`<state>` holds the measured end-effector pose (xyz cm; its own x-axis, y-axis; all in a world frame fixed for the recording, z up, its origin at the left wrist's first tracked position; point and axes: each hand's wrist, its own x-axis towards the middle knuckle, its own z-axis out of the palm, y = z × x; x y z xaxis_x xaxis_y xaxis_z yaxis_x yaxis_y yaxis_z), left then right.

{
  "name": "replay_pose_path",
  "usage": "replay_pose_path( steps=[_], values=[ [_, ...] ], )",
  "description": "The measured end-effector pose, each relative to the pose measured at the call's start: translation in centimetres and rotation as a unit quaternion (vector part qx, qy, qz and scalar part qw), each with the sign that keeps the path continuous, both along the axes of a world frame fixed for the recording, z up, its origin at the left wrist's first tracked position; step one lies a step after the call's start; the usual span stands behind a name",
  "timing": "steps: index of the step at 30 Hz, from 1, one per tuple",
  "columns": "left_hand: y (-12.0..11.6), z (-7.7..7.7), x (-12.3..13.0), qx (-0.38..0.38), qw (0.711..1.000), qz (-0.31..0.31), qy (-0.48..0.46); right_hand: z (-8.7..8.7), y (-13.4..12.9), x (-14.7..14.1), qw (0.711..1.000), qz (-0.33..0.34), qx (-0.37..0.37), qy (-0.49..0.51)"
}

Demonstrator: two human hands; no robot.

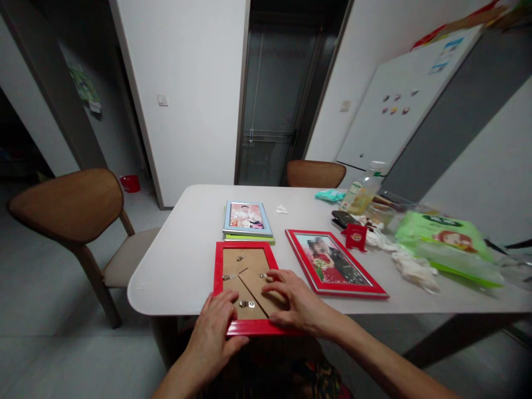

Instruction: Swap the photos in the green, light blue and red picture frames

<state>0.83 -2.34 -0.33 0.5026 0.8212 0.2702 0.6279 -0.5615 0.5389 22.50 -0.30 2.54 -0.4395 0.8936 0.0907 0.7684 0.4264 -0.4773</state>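
A red picture frame (218, 271) lies face down at the table's near edge, its brown backing board (249, 263) turned up. Small metal clips sit around the board, and a dark stand slit runs diagonally across it. My left hand (214, 332) holds the frame's near left corner, fingers on top and thumb below the near rim. Over the right side, my right hand (297, 302) has bent, spread fingers, with fingertips at the right metal clip (262, 276) and the thumb on the board near the bottom corner. A gap shows between thumb and fingers.
A red-framed photo (332, 263) lies to the right. Behind are stacked blue and green frames (248, 217). Farther right stand a bottle (362, 191), a small red box (356, 237), crumpled tissues (415, 270) and a green tissue pack (443, 238). A wooden chair (68, 208) is at left.
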Motion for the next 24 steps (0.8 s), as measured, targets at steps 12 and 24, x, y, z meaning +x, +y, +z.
replay_pose_path(
  steps=[12, 24],
  values=[
    [-0.8, 0.2, 0.1, -0.01, 1.0, -0.008, -0.003, -0.3, 0.8, -0.9, 0.992, -0.104, 0.072, 0.01],
    [-0.3, 0.9, 0.1, -0.011, 1.0, 0.016, 0.019, -1.8, 3.4, -0.4, 0.987, -0.1, 0.112, -0.051]
  ],
)
